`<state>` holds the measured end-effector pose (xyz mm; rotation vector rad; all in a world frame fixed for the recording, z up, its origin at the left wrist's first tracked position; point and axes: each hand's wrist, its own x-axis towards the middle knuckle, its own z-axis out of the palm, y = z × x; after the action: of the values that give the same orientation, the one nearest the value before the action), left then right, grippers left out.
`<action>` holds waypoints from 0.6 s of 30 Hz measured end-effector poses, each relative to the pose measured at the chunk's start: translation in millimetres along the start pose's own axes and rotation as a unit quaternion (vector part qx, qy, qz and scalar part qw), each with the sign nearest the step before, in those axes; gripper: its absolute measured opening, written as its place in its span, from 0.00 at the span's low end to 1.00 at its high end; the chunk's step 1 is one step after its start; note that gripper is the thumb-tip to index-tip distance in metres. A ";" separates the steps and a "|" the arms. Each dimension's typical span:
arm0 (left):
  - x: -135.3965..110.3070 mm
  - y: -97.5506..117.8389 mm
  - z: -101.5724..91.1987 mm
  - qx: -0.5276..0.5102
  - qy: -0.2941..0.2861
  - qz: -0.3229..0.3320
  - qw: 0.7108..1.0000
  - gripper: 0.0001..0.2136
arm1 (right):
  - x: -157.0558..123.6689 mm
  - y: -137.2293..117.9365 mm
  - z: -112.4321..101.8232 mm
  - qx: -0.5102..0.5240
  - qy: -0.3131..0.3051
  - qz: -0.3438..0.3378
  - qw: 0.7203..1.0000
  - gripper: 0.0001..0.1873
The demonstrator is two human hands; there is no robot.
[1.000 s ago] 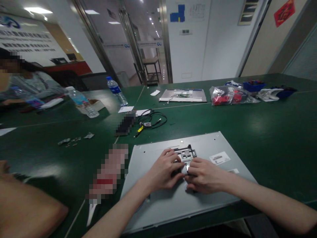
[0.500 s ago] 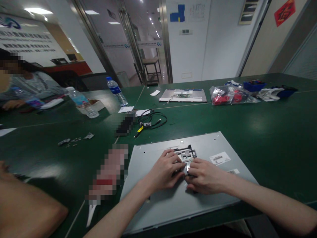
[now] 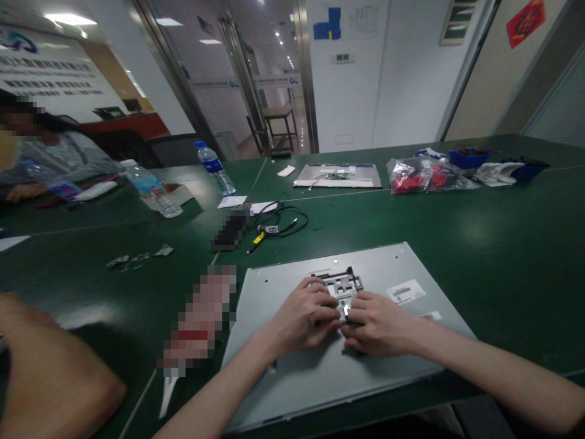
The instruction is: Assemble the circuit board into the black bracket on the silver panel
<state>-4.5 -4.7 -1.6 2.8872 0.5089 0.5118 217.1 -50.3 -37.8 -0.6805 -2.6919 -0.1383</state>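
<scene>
A grey metal panel point(image 3: 402, 360) lies flat on the green table point(image 3: 493, 244) in front of me. A black plastic bracket point(image 3: 340, 281) sits on its middle. My left hand point(image 3: 301, 317) and my right hand point(image 3: 377, 323) meet just below the bracket, fingers curled and pinched together on a small dark part point(image 3: 346, 312) against the panel. What the fingertips grip is mostly hidden. A white label point(image 3: 405, 291) is stuck on the panel to the right of my hands.
A black cable coil point(image 3: 281, 222) and a blurred dark item point(image 3: 231, 231) lie beyond the panel. Two water bottles point(image 3: 214, 167) stand at the left. A second panel point(image 3: 338, 175), a bag of red parts point(image 3: 423, 175) and blue bins point(image 3: 468, 158) sit far back. Another person's arm point(image 3: 50, 372) rests at my left.
My hands stay pinched at the same spot with only slight finger shifts. The other person's arm at the lower left has moved up a little.
</scene>
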 end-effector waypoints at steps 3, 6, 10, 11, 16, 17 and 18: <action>-1.6 -1.6 -0.7 -0.007 -0.015 0.000 1.000 0.06 | -0.4 0.3 0.0 0.000 -0.002 0.000 1.000 0.11; -2.5 -2.7 -1.0 -0.016 -0.024 -0.006 1.000 0.06 | 0.7 -0.4 -2.6 0.002 -0.004 0.001 1.000 0.11; -2.2 -2.8 -2.0 -0.026 -0.033 -0.010 0.999 0.06 | 2.0 -2.0 -7.3 0.008 -0.008 -0.005 1.000 0.13; -2.0 -2.7 -2.4 -0.027 -0.034 -0.010 0.999 0.07 | 1.9 -2.4 -8.2 0.011 -0.010 -0.008 1.000 0.13; -1.1 -2.2 -3.8 -0.029 -0.031 -0.012 0.999 0.08 | 0.2 -4.0 -11.4 0.035 -0.006 -0.021 0.999 0.14; -1.2 -2.2 -3.8 -0.028 -0.031 -0.012 0.999 0.08 | 0.0 -4.0 -12.2 0.038 -0.003 -0.021 0.999 0.14; -1.3 -2.2 -3.7 -0.027 -0.031 -0.012 0.999 0.08 | 0.0 -3.8 -13.1 0.038 0.001 -0.019 0.999 0.14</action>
<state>-7.6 -2.7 1.0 2.8312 0.5114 0.4235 219.4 -56.0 -25.6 -0.6070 -2.6932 -0.0462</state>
